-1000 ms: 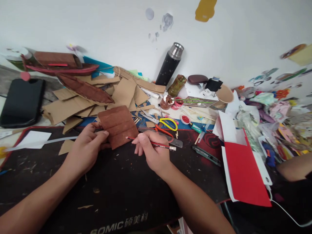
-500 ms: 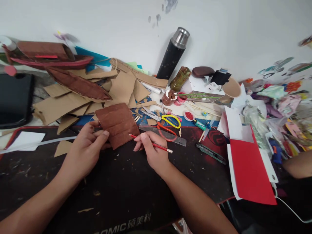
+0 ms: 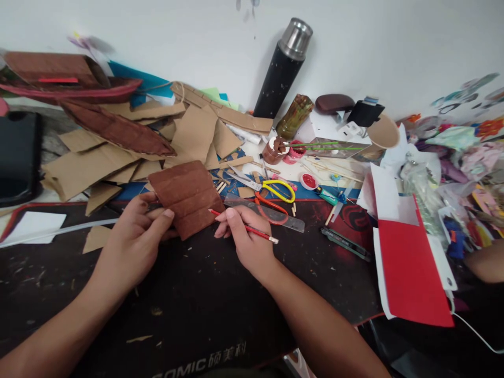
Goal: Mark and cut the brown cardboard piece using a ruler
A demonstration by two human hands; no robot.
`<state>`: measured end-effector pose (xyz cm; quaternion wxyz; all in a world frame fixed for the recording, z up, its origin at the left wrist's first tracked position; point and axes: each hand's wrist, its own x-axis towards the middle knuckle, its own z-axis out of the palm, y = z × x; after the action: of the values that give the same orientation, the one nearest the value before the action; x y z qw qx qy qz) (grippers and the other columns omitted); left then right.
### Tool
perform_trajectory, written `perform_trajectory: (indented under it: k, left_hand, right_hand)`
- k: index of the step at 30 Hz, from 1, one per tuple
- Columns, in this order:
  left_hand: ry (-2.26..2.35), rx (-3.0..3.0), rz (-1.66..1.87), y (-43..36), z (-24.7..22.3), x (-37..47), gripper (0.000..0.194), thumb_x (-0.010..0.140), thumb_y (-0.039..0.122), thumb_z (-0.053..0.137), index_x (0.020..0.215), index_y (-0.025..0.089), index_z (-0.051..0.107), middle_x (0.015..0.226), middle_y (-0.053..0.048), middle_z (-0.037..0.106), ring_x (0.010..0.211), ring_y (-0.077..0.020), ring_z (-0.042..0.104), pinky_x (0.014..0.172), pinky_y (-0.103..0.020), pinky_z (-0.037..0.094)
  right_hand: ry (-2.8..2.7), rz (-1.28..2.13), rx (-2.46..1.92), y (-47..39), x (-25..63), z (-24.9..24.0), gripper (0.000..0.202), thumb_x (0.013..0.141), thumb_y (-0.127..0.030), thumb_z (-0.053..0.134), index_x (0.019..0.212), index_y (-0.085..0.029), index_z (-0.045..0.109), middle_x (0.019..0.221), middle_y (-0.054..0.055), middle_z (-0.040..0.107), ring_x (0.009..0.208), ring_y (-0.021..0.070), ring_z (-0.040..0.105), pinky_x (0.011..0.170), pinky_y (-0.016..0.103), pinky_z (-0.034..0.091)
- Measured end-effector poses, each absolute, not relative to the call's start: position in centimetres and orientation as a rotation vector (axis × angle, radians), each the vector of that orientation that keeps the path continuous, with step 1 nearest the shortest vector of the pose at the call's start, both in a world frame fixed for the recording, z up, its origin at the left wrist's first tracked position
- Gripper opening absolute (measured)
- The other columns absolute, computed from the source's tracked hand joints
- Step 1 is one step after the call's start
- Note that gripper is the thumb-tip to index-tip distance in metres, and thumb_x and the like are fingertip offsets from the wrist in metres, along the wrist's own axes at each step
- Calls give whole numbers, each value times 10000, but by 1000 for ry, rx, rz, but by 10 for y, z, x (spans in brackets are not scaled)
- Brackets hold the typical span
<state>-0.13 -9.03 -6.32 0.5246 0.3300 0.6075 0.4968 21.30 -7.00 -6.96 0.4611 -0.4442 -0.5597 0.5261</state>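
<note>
My left hand (image 3: 144, 231) pinches the near left edge of a creased brown panel (image 3: 187, 197), which lies over the far part of the dark mat (image 3: 189, 304). My right hand (image 3: 250, 239) grips a red pencil (image 3: 262, 234), its tip at the panel's right side; I can't quite tell whether it touches. The mat is scattered with small specks and shavings, and its near edge carries pale lettering. Past the panel, cardboard scraps (image 3: 192, 134) heap up at the far left, beside a brown model boat (image 3: 118, 93). The scissors (image 3: 279, 190) and a clear ruler (image 3: 295, 223) lie to the panel's right, a red sheet (image 3: 413, 273) farther right. A black flask (image 3: 279, 76) leans near the white wall (image 3: 177, 42), and another person's arm (image 3: 486, 262) shows at the far right edge of my view
</note>
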Motion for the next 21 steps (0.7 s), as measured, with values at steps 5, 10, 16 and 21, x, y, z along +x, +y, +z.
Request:
perform_trajectory:
  k: [5, 10, 16, 21]
  left_hand:
    - [1450, 769, 1191, -90, -62, -1, 478, 841, 392, 921, 1207, 273, 638, 945, -33, 878, 781, -234, 851, 617, -280, 704]
    - [1454, 775, 1188, -91, -62, -2, 476, 836, 383, 929, 1197, 270, 642, 954, -28, 875, 803, -225, 854, 627, -257, 695]
    - [1449, 792, 1180, -91, -64, -3, 447, 880, 409, 905, 1210, 264, 640, 965, -27, 874, 821, -225, 858, 658, -271, 707]
    - [1468, 789, 1186, -91, -65, -3, 423, 889, 406, 891, 1204, 267, 645, 972, -41, 874, 814, -228, 854, 641, -265, 699]
  right_hand:
    - [-1369, 1295, -1070, -70, 213, -69, 403, 1157, -528, 600, 955, -237, 792, 725, 4, 773, 652, 144, 761, 674, 289, 658]
    - [-1375, 1287, -1081, -69, 213, -69, 397, 1154, -523, 606, 948, -235, 784, 714, 1, 769, 641, 140, 762, 655, 275, 651]
    - [-1345, 1300, -1132, -68, 212, -70, 439, 1135, -590, 611, 948, -232, 782, 709, 2, 772, 630, 142, 768, 616, 262, 657]
    - [-1373, 1296, -1120, -69, 213, -70, 428, 1142, -572, 598, 945, -237, 779, 714, 3, 771, 639, 142, 764, 635, 273, 662]
